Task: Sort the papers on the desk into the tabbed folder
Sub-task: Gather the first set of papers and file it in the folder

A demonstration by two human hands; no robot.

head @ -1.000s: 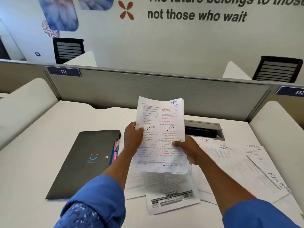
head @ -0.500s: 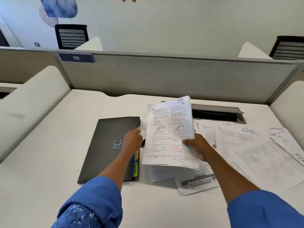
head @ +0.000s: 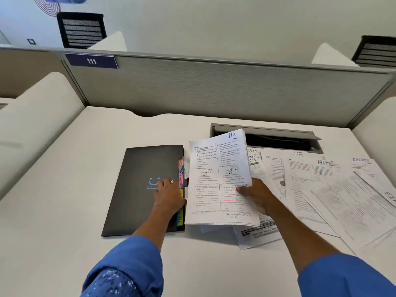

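Matte black folder (head: 137,189) under left hand (head: 169,196), flat, rectangular.

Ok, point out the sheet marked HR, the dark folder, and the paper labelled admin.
HR sheet (head: 216,181): head view, on the printed middle of the page.
Dark folder (head: 137,181): head view, on the closed front cover.
Admin paper (head: 310,174): head view, on the text below the handwritten label.

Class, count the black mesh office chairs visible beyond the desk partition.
2: one chair behind the partition at upper left, above the 111 sign; another chair cut off at the upper right edge. Others may be hidden.
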